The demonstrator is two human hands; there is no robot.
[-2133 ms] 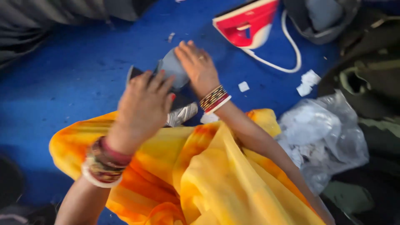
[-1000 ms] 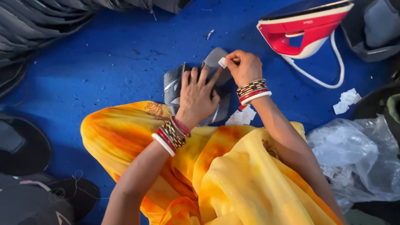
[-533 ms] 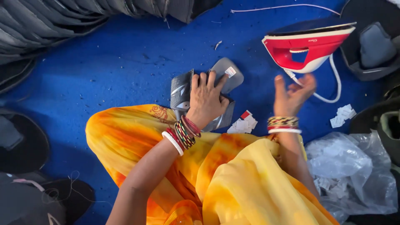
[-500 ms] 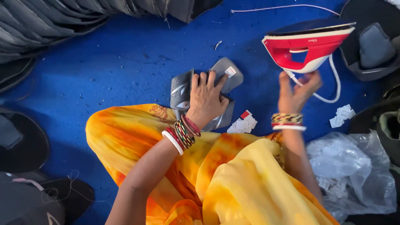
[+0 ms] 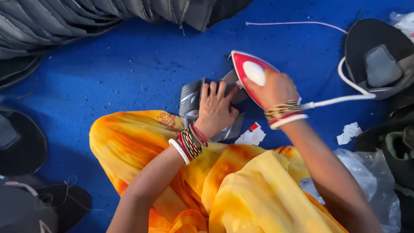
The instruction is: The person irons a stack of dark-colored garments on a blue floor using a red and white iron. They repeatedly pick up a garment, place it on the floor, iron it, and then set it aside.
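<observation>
My left hand point(image 5: 217, 108) lies flat, fingers spread, pressing down a grey shaped fabric piece point(image 5: 191, 97) on the blue mat. My right hand point(image 5: 272, 88) grips the handle of a red and white clothes iron point(image 5: 249, 71), held over the right end of the grey piece with its tip pointing up-left. The iron's white cord point(image 5: 334, 100) runs off to the right. Both wrists wear coloured bangles. Whether the iron's sole touches the fabric is hidden.
Small white paper labels point(image 5: 252, 136) lie by my knee, more of them point(image 5: 349, 132) to the right. A stack of grey pieces point(image 5: 77, 19) fans across the top left. Black cap-like pieces point(image 5: 375, 56) sit at right, clear plastic bag point(image 5: 366, 181) lower right, dark pieces point(image 5: 17, 142) at left.
My right hand reached right, took the iron by its handle and brought it left over the grey piece. My left hand stayed pressed on the piece.
</observation>
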